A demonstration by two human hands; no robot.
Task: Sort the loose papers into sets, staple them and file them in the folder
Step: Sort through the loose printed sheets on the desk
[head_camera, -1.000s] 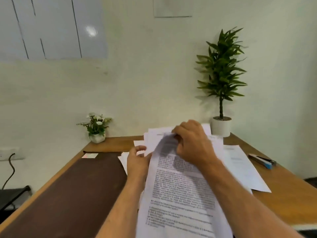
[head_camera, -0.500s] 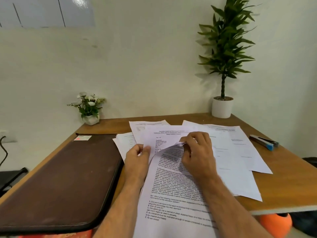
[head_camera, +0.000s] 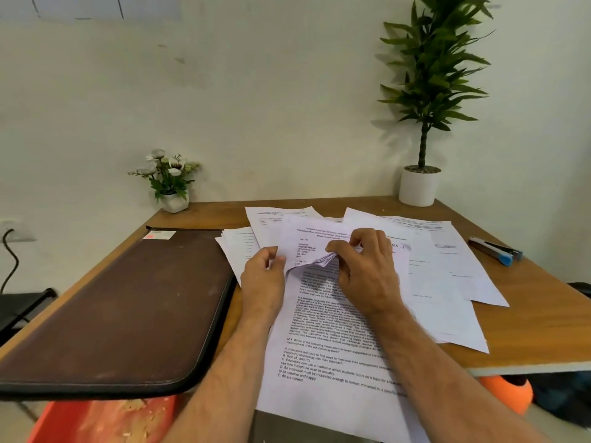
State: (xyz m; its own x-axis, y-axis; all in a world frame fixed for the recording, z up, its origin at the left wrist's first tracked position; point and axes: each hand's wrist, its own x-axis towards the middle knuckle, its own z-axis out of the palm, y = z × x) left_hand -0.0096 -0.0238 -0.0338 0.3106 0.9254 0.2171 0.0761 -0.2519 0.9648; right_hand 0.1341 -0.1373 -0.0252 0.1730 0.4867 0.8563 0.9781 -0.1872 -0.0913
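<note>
White printed sheets (head_camera: 339,340) lie lengthwise toward the person on the tabletop (head_camera: 527,318), right hand (head_camera: 367,270) pinching their curled far corner, left hand (head_camera: 263,279) gripping the left edge; brown folder (head_camera: 121,314) lies closed left, stapler (head_camera: 495,251) far right.

Matt white printed paper sheets (head_camera: 441,270) spread over a smooth, satin-finished wooden desk (head_camera: 527,318). At 9 o'clock of the sheets, a dark brown leather-look folder (head_camera: 121,308), matt and lightly scuffed, edged with a stitched black binding. At 3 o'clock, a glossy black and blue plastic stapler (head_camera: 495,251). At 1 o'clock, a smooth white matt plant pot (head_camera: 418,187). Behind, a flat-painted, faintly marked wall (head_camera: 271,107).
</note>
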